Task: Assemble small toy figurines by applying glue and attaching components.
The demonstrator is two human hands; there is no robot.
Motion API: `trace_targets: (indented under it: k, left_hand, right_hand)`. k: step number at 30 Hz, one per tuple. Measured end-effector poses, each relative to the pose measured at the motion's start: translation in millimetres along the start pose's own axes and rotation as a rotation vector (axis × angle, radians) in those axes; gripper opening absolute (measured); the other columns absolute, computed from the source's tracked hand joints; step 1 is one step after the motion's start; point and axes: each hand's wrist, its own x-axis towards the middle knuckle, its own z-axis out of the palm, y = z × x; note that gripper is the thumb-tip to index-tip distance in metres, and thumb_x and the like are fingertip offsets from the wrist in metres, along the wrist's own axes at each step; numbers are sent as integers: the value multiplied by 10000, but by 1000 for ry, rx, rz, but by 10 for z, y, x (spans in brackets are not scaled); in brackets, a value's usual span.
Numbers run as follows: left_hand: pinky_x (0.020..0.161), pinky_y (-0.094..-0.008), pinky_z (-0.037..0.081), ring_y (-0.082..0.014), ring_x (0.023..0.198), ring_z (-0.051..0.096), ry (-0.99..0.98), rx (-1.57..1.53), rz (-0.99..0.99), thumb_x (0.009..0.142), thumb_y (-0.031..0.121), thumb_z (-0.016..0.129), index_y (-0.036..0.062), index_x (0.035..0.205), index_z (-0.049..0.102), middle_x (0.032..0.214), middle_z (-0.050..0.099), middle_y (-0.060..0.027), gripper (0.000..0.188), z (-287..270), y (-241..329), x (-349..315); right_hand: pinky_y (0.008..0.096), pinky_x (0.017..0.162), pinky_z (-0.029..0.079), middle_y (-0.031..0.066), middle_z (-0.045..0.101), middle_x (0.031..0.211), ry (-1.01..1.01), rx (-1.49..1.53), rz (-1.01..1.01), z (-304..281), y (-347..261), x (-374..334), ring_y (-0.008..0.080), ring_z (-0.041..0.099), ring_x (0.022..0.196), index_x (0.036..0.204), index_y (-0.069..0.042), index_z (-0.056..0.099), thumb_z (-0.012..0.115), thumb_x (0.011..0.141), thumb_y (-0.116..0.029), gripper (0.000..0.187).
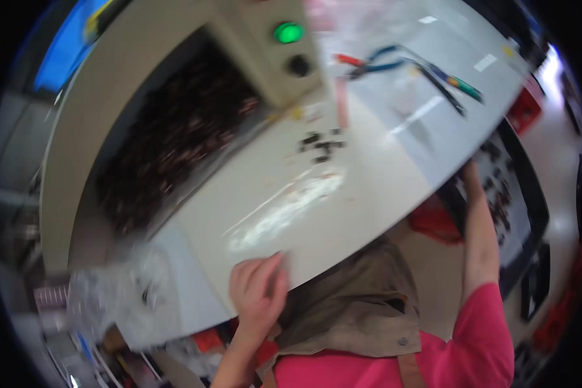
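My left hand (258, 284) is over the front edge of the white worktop (265, 194), its fingers curled in with the thumb against them. Motion blur covers the fingertips, so anything small between them cannot be made out. My right arm reaches out to the right, and my right hand (469, 173) is at the rim of a black tray (538, 194) below the worktop. Its fingers are mostly hidden there. Small dark pieces (501, 210) lie scattered in that tray. A loose group of small dark parts (322, 145) rests on the worktop, apart from both hands.
A beige machine housing (265, 58) with a lit green button (288, 32) stands at the back. Beside it a bin holds many dark coppery parts (174, 136). Pliers (375, 63) and a green-handled tool (462, 87) lie at the far right. Clear plastic bags (129, 284) sit at left.
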Motion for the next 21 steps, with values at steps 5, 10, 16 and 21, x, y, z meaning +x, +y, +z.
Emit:
trace_targets:
  k: [5,10,16,21]
  left_hand:
    - [771,-336,450,-254,856,575,-62,-224,-128,764,44,634,40,1036,632,938,619,-101,272,-422,-228,6]
    - [825,-346,444,-269,905,582,146,-154,42,816,77,582,21,1037,620,963,622,-124,231,-644,-861,1012]
    - [879,-422,435,-305,1067,515,401,411,15,812,194,601,130,1139,576,1137,557,-115,334,-861,-2328,2179]
    - [920,-533,374,-301,1092,518,143,674,-229,843,272,552,189,1111,595,1137,570,-86,284,-648,-2395,2392]
  right_hand:
    - [203,560,359,-24,503,803,165,200,26,1015,-1346,-1677,77,433,613,1119,-92,558,547,902,-319,315]
    - [207,537,301,-33,355,648,-106,729,-137,1181,-2112,-3048,75,347,541,868,-70,527,510,937,-245,189]
    - [200,488,253,-27,372,645,-509,194,-526,2316,-2751,-4054,48,317,548,766,-69,441,446,964,-195,235]
    - [206,501,341,17,470,648,-528,-136,-796,2978,-2995,-4194,70,431,546,769,-15,536,531,863,-26,95]
